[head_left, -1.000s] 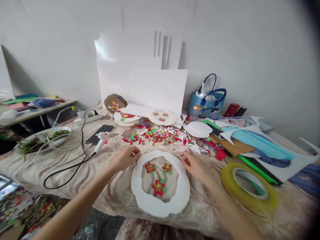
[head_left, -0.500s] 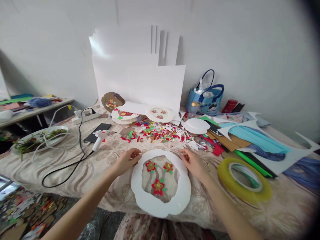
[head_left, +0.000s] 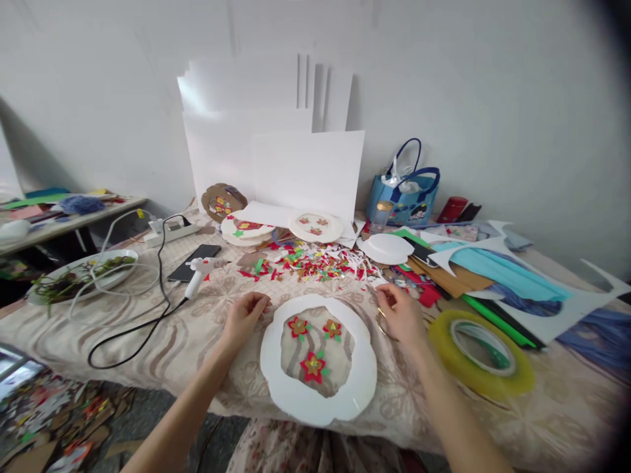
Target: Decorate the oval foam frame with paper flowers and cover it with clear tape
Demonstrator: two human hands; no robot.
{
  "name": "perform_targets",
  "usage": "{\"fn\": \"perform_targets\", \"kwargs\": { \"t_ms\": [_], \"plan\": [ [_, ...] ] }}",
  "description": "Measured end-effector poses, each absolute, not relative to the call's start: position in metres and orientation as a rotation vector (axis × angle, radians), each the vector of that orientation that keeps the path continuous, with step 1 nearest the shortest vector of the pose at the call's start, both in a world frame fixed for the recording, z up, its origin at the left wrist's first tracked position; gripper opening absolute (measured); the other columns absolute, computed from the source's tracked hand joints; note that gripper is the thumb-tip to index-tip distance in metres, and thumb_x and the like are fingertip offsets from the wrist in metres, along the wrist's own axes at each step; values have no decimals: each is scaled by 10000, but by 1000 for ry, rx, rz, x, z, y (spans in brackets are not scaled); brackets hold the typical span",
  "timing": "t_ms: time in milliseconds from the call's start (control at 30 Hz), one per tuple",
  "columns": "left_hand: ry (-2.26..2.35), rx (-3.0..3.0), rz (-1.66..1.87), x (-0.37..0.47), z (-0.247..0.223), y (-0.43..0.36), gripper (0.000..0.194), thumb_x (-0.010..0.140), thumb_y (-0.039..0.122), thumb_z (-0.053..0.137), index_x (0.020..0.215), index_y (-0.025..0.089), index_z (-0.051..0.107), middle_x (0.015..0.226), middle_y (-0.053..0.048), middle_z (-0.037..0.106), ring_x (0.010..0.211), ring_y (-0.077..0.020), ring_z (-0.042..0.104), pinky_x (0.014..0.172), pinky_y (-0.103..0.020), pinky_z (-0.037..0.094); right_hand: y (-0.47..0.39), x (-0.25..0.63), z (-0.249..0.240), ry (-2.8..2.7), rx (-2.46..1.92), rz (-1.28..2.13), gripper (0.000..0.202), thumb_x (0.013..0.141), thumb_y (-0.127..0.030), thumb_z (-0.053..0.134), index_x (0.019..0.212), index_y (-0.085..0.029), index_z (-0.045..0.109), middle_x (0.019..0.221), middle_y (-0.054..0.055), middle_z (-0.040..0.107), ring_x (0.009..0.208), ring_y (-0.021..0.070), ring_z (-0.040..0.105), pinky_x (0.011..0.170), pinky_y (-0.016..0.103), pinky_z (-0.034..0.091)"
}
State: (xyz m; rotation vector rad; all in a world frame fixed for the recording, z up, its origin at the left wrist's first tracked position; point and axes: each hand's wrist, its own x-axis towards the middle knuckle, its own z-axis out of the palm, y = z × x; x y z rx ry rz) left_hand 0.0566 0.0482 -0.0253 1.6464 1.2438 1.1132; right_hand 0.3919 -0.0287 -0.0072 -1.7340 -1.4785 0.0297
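A white ring-shaped frame with a wavy edge (head_left: 276, 384) lies flat on the patterned tablecloth in front of me. Clear sheet seems to span its opening, with three red and brown paper flowers (head_left: 312, 366) and green leaves on it. My left hand (head_left: 245, 318) is beside the frame's upper left edge, fingers curled together, nothing visible in them. To the frame's upper right, my right hand (head_left: 400, 315) closes on a small pair of scissors with thin gold handles (head_left: 380, 320); its blades are hard to make out.
A white glue gun (head_left: 198, 276) with a black cord lies left, near a dark phone (head_left: 194, 261) and a plate of stems (head_left: 83, 276). Paper scraps (head_left: 320, 263) spread behind the frame. A big yellow tape roll (head_left: 480, 355) sits right. White boards (head_left: 305, 171) lean on the wall.
Both hands have come away from the frame's edges. My left hand moved slightly left; my right hand moved right and took hold of the scissors, whose handles shifted left. The frame stays about where it was.
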Motion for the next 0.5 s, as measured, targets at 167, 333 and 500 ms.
{"fn": "perform_targets", "kwargs": {
  "t_ms": [167,333,500],
  "plan": [
    [1242,1620,1142,56,-22,46,303,746,460,589,792,164,634,689,-30,661,561,-149,555,539,-261,445,-31,403,-5,-1402,-1735,19,225,814,-355,475,851,-199,633,668,42,655,618,194,588,597,296,429],
    [1241,1620,1159,56,-23,46,329,729,493,606,778,170,642,686,-27,666,566,-157,564,538,-267,447,-31,396,-2,-1399,-1676,60,238,814,-377,493,863,-198,643,667,39,653,591,183,579,569,290,437],
    [1249,1623,1146,55,-27,47,328,736,486,614,790,164,641,691,-25,652,584,-151,557,549,-256,434,-47,391,10,-1339,-1578,128,326,884,-420,437,979,-173,626,759,50,662,611,157,594,586,282,487]
  ]
}}
